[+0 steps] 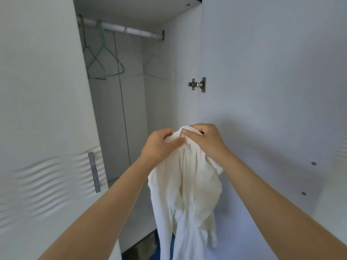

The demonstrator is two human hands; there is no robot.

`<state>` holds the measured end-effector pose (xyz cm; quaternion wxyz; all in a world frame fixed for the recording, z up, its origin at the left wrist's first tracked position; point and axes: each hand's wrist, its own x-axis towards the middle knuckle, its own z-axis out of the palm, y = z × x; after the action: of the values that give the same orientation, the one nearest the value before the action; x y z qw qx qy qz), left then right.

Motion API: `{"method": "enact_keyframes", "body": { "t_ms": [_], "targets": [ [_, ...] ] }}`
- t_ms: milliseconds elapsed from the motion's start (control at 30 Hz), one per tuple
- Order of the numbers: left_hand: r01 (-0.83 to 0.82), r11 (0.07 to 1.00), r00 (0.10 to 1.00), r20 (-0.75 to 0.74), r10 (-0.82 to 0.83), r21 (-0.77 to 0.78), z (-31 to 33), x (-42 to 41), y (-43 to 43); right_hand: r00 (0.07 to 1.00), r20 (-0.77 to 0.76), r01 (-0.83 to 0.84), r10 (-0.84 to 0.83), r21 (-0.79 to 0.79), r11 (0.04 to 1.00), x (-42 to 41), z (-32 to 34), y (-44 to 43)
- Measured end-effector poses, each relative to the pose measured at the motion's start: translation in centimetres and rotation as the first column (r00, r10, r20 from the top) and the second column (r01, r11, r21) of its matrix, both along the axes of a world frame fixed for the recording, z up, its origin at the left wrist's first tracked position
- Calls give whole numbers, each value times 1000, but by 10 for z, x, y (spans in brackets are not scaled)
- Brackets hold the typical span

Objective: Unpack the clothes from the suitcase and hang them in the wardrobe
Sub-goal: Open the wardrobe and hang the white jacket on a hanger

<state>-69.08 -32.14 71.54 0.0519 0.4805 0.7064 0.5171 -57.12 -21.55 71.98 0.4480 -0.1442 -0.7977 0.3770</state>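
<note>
Head view: a person stands at an open white wardrobe (170, 102), both bare forearms reaching up from the bottom of the frame. Just below centre, the left hand (161, 142) and right hand (204, 139) meet at the collar of a white zip-front garment (187, 194). The fingers of each hand are curled into the collar fabric, grasping it, and the right thumb presses on the collar edge.

The garment hangs straight down from the hands, with its long axis vertical, collar uppermost and zip facing the camera. Its lower part runs out of the bottom edge.

In the upper left, a white rail (120, 28) crosses the wardrobe and carries bare green wire hangers (99, 61) and a paler hanger (155, 66). A metal hinge (198, 84) sits right of centre. At the left, a closed door (41, 91) has a ribbed metal handle (94, 171).
</note>
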Motion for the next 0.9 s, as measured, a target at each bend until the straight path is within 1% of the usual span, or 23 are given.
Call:
{"method": "enact_keyframes", "body": {
  "t_ms": [67, 133, 200, 267, 333, 400, 467, 533, 567, 600, 633, 667, 700, 733, 767, 800, 833, 867, 900],
  "targets": [
    [-71, 998, 996, -61, 70, -1, 3, -8, 3, 1000, 27, -2, 2, 24, 1000, -4, 1, 7],
    [-125, 992, 988, -93, 127, 23, 6, -13, 7, 997, 74, -13, 8, 57, 998, -9, 3, 12],
    [-183, 982, 975, -116, 189, 55, 8, -16, 12, 995, 102, 0, -6, 54, 999, -15, 5, 19],
    [-205, 971, 969, -116, 219, 121, 9, -21, 18, 990, 132, 33, -43, 73, 997, -23, 6, 30],
    [-182, 965, 977, -75, 199, 190, 12, -27, 24, 971, 206, 99, -123, 124, 987, -31, 5, 42],
    [-152, 960, 987, -6, 158, 234, 17, -33, 35, 921, 332, 137, -203, 211, 968, -38, 5, 57],
    [-153, 953, 988, 38, 148, 263, 23, -41, 45, 854, 486, 78, -188, 237, 968, -46, 5, 73],
    [-171, 943, 985, 54, 163, 284, 28, -53, 56, 725, 670, -9, -162, 245, 970, -55, 2, 88],
    [-183, 940, 983, 51, 176, 287, 29, -59, 60, 662, 730, -28, -170, 251, 968, -59, -1, 95],
    [-196, 937, 980, 44, 192, 290, 31, -66, 66, 629, 756, -21, -181, 249, 968, -64, -4, 104],
    [-204, 936, 979, 32, 204, 286, 31, -70, 70, 627, 753, 18, -200, 243, 970, -67, -6, 109],
    [-216, 935, 975, 19, 220, 282, 32, -75, 74, 668, 712, 74, -217, 227, 971, -73, -5, 114],
    [-230, 933, 972, 14, 236, 278, 32, -79, 78, 756, 617, 119, -217, 196, 973, -77, -4, 115],
    [-249, 928, 967, 18, 254, 275, 31, -84, 82, 862, 477, 113, -169, 145, 983, -85, 1, 113],
    [-262, 925, 964, 29, 264, 275, 30, -87, 84, 943, 324, 52, -75, 82, 995, -89, 5, 107],
    [-278, 920, 960, 36, 279, 278, 30, -92, 87, 974, 220, -56, 47, 32, 998, -96, 11, 101],
    [-290, 916, 956, 34, 292, 279, 30, -96, 89, 970, 182, -163, 159, 8, 987, -102, 15, 94],
    [-300, 912, 952, 26, 305, 281, 30, -99, 91, 948, 201, -249, 246, -11, 968, -106, 18, 86],
    [-310, 907, 948, 20, 318, 283, 31, -102, 94, 922, 251, -301, 296, -17, 953, -111, 19, 82]
  ]
}}
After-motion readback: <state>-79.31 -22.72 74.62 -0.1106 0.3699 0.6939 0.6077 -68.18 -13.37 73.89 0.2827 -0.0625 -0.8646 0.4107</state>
